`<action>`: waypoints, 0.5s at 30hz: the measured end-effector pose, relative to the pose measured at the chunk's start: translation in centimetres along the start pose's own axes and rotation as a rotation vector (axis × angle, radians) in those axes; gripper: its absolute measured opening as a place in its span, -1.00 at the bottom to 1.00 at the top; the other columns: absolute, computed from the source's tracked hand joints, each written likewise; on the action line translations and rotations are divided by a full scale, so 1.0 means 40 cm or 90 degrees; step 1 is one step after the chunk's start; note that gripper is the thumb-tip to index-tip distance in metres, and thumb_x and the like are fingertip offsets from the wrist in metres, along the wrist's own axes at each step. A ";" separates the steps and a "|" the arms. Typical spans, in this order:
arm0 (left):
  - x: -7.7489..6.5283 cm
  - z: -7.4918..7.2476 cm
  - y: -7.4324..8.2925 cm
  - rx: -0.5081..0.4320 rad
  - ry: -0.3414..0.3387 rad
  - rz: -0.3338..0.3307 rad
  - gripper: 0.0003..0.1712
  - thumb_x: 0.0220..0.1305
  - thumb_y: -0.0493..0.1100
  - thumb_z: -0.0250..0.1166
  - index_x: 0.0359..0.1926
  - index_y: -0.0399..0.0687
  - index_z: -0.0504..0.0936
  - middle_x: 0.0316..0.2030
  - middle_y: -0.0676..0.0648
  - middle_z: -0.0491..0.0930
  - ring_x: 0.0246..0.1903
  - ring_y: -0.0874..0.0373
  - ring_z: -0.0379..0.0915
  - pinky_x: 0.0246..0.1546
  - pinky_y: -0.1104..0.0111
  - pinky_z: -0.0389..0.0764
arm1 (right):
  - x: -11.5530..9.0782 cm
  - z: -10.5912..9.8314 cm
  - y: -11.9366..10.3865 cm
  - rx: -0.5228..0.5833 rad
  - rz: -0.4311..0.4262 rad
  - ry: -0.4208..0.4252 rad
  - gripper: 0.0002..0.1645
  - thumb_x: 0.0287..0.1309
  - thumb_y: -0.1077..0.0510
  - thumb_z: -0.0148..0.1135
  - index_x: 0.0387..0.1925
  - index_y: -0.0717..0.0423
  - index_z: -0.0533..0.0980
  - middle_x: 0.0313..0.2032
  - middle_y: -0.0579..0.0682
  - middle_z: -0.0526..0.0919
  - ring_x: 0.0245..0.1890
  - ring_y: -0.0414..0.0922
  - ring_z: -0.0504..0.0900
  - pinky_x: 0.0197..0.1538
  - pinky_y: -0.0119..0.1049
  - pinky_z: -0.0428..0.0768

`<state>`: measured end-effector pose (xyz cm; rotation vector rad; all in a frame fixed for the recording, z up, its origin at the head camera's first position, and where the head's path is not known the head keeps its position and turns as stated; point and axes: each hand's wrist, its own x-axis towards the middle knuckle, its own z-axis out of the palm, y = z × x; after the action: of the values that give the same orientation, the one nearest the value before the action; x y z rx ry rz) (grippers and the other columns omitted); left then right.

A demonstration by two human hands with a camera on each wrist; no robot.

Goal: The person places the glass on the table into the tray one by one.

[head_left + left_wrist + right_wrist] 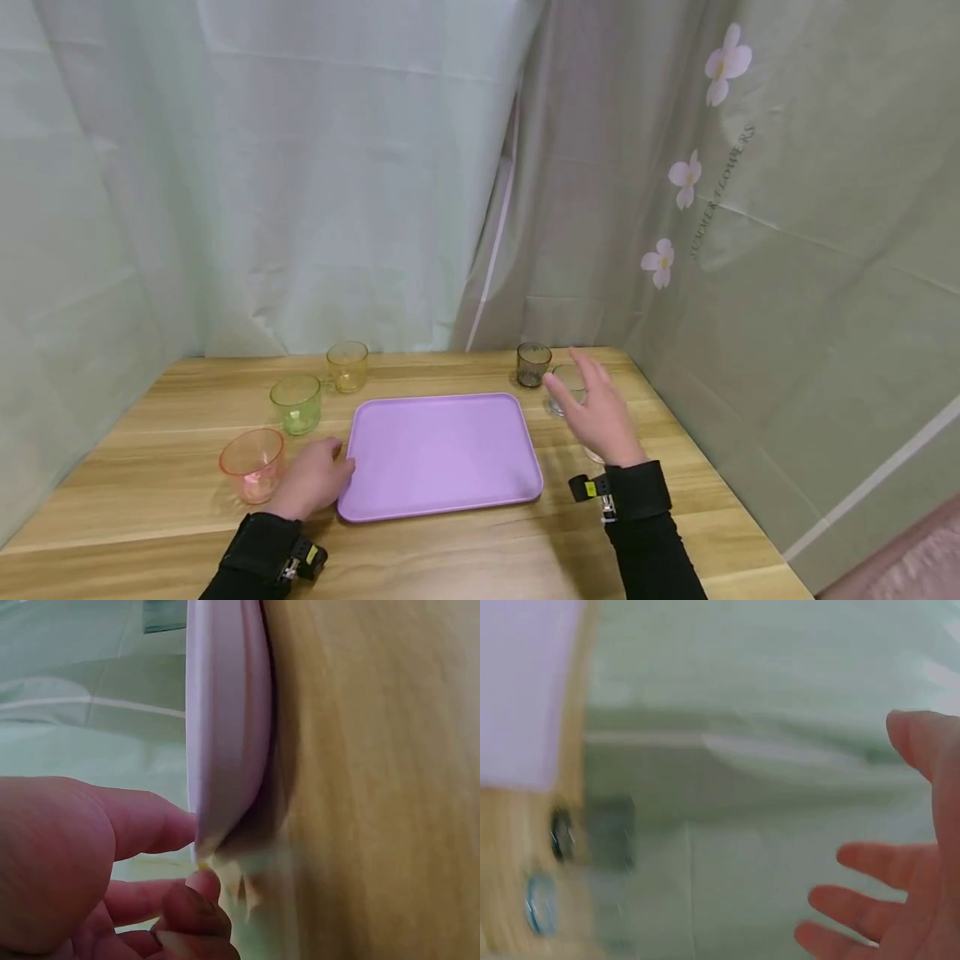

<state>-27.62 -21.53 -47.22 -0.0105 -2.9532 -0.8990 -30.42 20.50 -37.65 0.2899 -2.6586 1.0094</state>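
Note:
A purple rectangular tray point(442, 454) lies flat in the middle of the wooden table. My left hand point(313, 479) pinches the tray's left edge; in the left wrist view the thumb point(154, 821) meets the rim and the other fingers curl close beside it. To the right of the tray, my right hand point(596, 408) is raised with its fingers spread and holds nothing. It overlaps a clear glass cup point(558, 406) in the head view, and another clear glass point(594, 456) is mostly hidden behind the wrist.
Left of the tray stand a pink cup point(252, 467), a green cup point(296, 406) and a yellow cup point(347, 367). A dark grey cup point(533, 365) is at the back right. Pale green curtains point(337, 183) enclose the table point(420, 554) behind and at the sides.

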 end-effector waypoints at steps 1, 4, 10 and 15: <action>0.000 -0.001 -0.001 -0.002 -0.004 -0.004 -0.40 0.48 -0.17 0.28 0.27 -0.68 0.53 0.20 -0.63 0.61 0.19 -0.53 0.61 0.22 -0.30 0.61 | 0.000 -0.024 0.014 0.015 0.021 0.013 0.03 0.60 -0.41 0.09 0.76 0.03 0.09 0.72 0.28 0.10 0.71 0.33 0.12 0.64 0.43 0.17; 0.003 0.001 -0.006 -0.014 -0.007 -0.008 -0.39 0.49 -0.17 0.28 0.29 -0.66 0.52 0.23 -0.61 0.60 0.23 -0.52 0.59 0.25 -0.30 0.60 | -0.001 -0.082 0.065 0.066 0.090 0.052 0.12 0.56 -0.45 0.10 0.79 0.01 -0.04 0.75 0.26 0.01 0.74 0.31 0.04 0.67 0.39 0.12; 0.006 0.010 -0.020 -0.057 -0.011 -0.011 -0.39 0.47 -0.17 0.31 0.34 -0.59 0.53 0.05 -0.43 0.72 -0.12 -0.13 0.64 0.00 -0.04 0.71 | -0.010 -0.121 0.167 0.157 0.186 0.045 0.34 0.45 -0.51 0.22 0.81 0.01 -0.25 0.78 0.27 -0.15 0.78 0.27 -0.12 0.71 0.34 0.05; 0.004 0.017 -0.029 -0.081 -0.005 -0.004 -0.41 0.47 -0.18 0.31 0.34 -0.55 0.55 -0.15 -0.24 0.73 -0.25 0.02 0.58 -0.22 0.19 0.62 | -0.021 -0.097 0.224 0.184 0.215 0.028 0.44 0.40 -0.49 0.31 0.80 0.09 -0.29 0.76 0.34 -0.15 0.76 0.32 -0.09 0.70 0.35 0.07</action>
<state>-27.84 -22.11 -48.41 -0.0090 -2.8997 -1.0874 -31.44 29.76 -40.65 -0.1305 -2.5699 1.4883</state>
